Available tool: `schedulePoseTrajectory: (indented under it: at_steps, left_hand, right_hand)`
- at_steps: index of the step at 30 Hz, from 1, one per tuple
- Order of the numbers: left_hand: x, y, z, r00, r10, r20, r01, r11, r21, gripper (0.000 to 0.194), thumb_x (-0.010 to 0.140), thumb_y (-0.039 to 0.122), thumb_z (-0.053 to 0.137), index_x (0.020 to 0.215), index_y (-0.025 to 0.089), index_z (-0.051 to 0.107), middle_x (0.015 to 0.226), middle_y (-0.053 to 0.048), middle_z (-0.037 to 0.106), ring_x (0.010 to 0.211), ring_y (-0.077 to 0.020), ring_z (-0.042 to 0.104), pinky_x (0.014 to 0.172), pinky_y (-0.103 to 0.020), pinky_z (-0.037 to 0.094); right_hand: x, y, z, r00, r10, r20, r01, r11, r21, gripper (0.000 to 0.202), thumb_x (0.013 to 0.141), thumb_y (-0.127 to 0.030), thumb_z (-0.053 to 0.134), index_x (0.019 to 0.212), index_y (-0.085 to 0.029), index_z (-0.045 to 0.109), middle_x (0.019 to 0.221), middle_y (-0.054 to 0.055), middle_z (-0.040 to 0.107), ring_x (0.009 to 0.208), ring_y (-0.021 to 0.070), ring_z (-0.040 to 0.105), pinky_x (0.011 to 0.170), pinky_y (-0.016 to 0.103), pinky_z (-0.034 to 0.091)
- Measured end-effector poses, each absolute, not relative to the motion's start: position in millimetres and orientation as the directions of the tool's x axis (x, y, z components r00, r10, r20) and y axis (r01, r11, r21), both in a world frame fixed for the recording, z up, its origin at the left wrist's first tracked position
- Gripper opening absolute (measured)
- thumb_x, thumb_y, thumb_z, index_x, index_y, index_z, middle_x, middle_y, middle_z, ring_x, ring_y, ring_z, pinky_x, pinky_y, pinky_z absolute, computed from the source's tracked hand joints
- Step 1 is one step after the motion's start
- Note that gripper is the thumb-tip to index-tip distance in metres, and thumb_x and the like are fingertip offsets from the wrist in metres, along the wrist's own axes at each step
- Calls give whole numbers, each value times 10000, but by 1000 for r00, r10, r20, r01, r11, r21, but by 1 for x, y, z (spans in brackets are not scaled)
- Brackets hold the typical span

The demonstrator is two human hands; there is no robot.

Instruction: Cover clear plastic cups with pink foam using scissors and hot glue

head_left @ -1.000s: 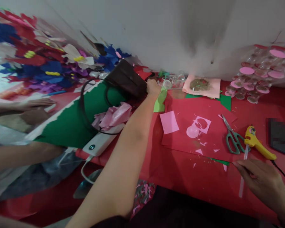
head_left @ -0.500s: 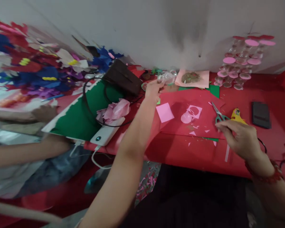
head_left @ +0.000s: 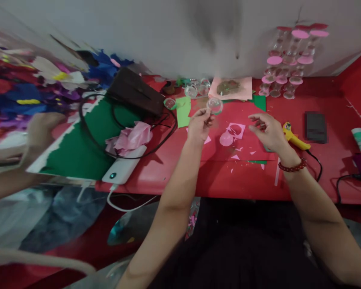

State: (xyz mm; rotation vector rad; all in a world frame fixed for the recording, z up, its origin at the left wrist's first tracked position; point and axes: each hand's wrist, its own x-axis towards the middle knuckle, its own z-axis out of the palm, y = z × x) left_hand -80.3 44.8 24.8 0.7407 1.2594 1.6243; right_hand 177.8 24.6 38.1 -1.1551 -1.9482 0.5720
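Observation:
My left hand (head_left: 201, 124) holds a clear plastic bottle piece (head_left: 215, 105) with a round rim, pinched at its lower left and raised over a red sheet (head_left: 213, 153). To the right, my right hand (head_left: 268, 131) hovers with fingers curved and apart, nothing in them. It hides most of the scissors, whose teal handle (head_left: 268, 149) shows beneath. Between the hands lie a pink paper circle (head_left: 226, 139) and a pink square with a round hole (head_left: 242, 131). Another pink paper (head_left: 207, 139) is partly covered by my left hand.
More clear plastic pieces (head_left: 191, 92) stand by the wall. A yellow glue gun (head_left: 296, 140) and a black phone-like object (head_left: 315, 127) lie right. At left are a power bank (head_left: 124, 165), a dark bag (head_left: 135, 94) and a co-worker's hand (head_left: 43, 124). Stacked plastic pieces with pink discs (head_left: 274, 60) stand at back.
My left hand has come away from the clear pieces at the back, now holding one nearer the middle. My right hand has left the scissors' handle and moved up and left.

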Motion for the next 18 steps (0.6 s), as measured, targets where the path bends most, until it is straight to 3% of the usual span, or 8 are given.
schedulePoseTrajectory:
  at_steps: [2, 4, 7, 10, 12, 15, 18]
  left_hand:
    - [-97, 48, 16, -547, 832, 87, 9, -98, 995, 228, 862, 44, 707, 712, 206, 648, 656, 47, 624, 623, -92, 580, 639, -218, 429]
    - [-110, 51, 8, -604, 756, 253, 259, -114, 959, 229, 807, 8, 720, 699, 203, 668, 679, 50, 638, 710, -106, 599, 716, -222, 448]
    - [-118, 55, 1, -589, 768, 251, 271, -104, 957, 206, 803, 20, 700, 696, 194, 673, 654, 54, 631, 664, -100, 576, 687, -226, 449]
    - [-116, 56, -2, -489, 844, 222, 237, -116, 964, 155, 797, 61, 713, 716, 193, 704, 656, 43, 661, 614, -98, 579, 643, -232, 465]
    - [-114, 53, -2, -399, 863, 309, 331, -179, 927, 126, 803, 99, 727, 734, 204, 738, 701, 24, 710, 660, -117, 637, 677, -249, 506]
    - [-111, 45, 2, -166, 842, 514, 513, -371, 774, 120, 862, 177, 724, 781, 235, 792, 821, -9, 786, 833, -167, 732, 811, -293, 567]
    - [-107, 36, 6, 68, 775, 629, 565, -549, 616, 172, 941, 246, 688, 823, 242, 813, 896, -31, 815, 895, -180, 756, 860, -317, 580]
  right_hand:
    - [179, 28, 34, -276, 885, 375, 540, 465, -701, 250, 928, -255, 682, 1167, -231, 753, 1143, 90, 776, 989, 235, 731, 915, 435, 606]
    - [179, 30, 32, -285, 883, 372, 542, 469, -698, 226, 931, -258, 676, 1137, -232, 764, 1119, 82, 786, 1023, 246, 734, 954, 456, 594]
    - [176, 32, 32, -335, 870, 363, 530, 492, -690, 197, 926, -257, 686, 1098, -233, 781, 1096, 82, 795, 1008, 252, 740, 964, 470, 591]
    - [172, 36, 33, -411, 849, 334, 523, 519, -676, 167, 935, -291, 709, 1069, -240, 793, 1058, 80, 797, 977, 253, 739, 958, 476, 597]
    - [168, 41, 33, -440, 835, 330, 514, 536, -670, 187, 949, -336, 716, 1092, -245, 794, 1070, 84, 792, 983, 257, 735, 956, 479, 600]
    - [158, 50, 33, -449, 817, 362, 484, 562, -671, 296, 961, -405, 722, 1212, -256, 768, 1198, 99, 765, 979, 250, 729, 941, 469, 606]
    - [145, 57, 32, -467, 794, 389, 427, 587, -688, 393, 953, -479, 737, 1293, -282, 729, 1308, 93, 722, 939, 222, 720, 909, 436, 611]
